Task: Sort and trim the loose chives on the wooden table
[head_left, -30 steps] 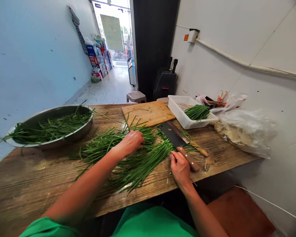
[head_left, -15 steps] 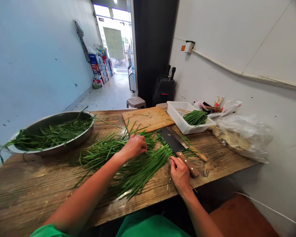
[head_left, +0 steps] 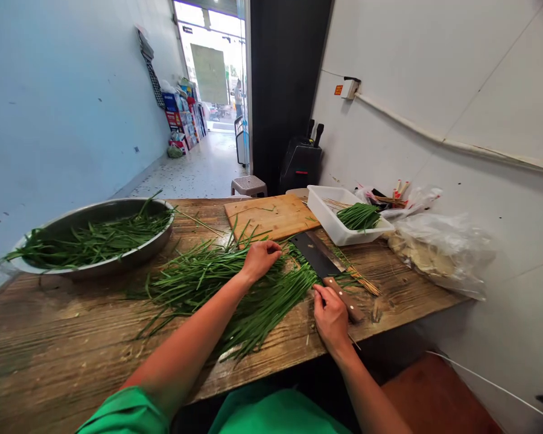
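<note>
Long green garlic chives (head_left: 194,271) lie spread across the wooden table in front of me. Over their right part is my left hand (head_left: 261,259), its fingertips pinched together; whatever they hold is too small to make out. My right hand (head_left: 331,313) is closed around a thin bamboo skewer (head_left: 355,343), whose end sticks out below the palm. Just beside that hand lies a cleaver (head_left: 319,256) with a brown riveted handle, its dark blade over some chives. Several bamboo skewers (head_left: 365,282) lie to the right of the blade.
A metal basin (head_left: 117,256) of greens stands at the left. Behind the chives is a wooden cutting board (head_left: 271,217). A white plastic tray (head_left: 330,196) holds a chive bundle, and a clear plastic bag (head_left: 438,247) with pale contents sits at the table's right.
My left hand has moved right and slightly away from me over the chives, its fingertips now pinched. My right hand has stayed nearly still beside the cleaver handle.
</note>
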A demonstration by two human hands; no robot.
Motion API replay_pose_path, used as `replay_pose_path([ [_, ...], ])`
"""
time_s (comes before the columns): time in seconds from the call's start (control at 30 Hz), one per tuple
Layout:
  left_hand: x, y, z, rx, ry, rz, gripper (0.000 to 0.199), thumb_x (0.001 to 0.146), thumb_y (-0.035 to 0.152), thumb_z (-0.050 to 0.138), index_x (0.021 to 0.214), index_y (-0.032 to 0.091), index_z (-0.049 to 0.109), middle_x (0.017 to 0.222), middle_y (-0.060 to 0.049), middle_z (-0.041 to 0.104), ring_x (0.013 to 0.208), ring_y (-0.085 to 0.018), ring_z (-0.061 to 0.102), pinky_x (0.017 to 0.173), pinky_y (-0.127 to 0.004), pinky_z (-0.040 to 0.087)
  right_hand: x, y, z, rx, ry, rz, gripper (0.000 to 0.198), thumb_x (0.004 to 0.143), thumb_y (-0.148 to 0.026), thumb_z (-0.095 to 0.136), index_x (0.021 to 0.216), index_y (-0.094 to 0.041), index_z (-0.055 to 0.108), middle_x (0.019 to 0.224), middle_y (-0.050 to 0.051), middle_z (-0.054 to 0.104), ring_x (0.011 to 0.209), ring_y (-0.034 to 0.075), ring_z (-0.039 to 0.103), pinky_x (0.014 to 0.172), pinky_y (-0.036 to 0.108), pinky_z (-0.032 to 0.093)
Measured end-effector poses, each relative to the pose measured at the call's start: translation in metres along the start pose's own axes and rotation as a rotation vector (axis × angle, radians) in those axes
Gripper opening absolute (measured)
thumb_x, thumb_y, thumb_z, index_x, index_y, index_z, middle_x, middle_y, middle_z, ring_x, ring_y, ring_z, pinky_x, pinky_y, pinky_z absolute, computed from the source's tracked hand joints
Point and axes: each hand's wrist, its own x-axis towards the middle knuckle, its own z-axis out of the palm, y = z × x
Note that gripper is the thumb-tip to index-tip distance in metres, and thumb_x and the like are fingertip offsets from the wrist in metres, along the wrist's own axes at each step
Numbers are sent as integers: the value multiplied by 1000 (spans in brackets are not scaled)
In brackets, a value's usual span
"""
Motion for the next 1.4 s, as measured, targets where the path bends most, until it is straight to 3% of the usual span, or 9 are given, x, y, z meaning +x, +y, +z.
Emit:
replay_pose_path([
  [0.13,1,-2,4,30,-40,23,14,68,22,56,76,14,65,67,-1,65,61,-12,57,59,-22,43,0,-2,-1,7,0,11,28,86,-20,38,95,-16,64,84,7,64,76,16,59,70,26,46],
  [0.33,0,-1,9,14,-54,47,23,72,27,55,89,16,65,82,-3,68,76,-14,60,69,-23,44,1,-4,-3,6,5,12,27,86,-20,39,94,-15,64,82,6,64,75,16,59,69,26,46],
  [0.5,-2,5,9,53,-121,69,24,77,26,46,74,17,68,76,0,69,72,-13,60,68,-22,41,2,-3,-3,0,4,17,27,86,-21,39,95,-16,64,80,6,63,74,15,59,69,26,46],
  [0.67,-5,8,10,90,-119,88,27,79,27,42,70,18,67,65,2,67,60,-11,57,59,-21,38,2,-2,-2,2,-7,26,27,86,-21,39,95,-16,64,81,6,63,74,16,59,68,26,46],
  [0.9,-6,9,12,92,-71,37,24,73,26,50,85,17,69,77,-1,69,70,-14,61,65,-21,42,1,-2,-1,-2,-6,26,28,85,-20,39,96,-17,64,82,6,63,75,16,59,70,26,46],
  [1.4,-6,8,13,80,-54,-10,23,73,27,51,83,18,69,76,-1,70,69,-14,61,66,-23,43,1,-1,-1,-14,10,0,28,86,-21,38,95,-17,64,80,6,64,72,16,60,68,26,46],
])
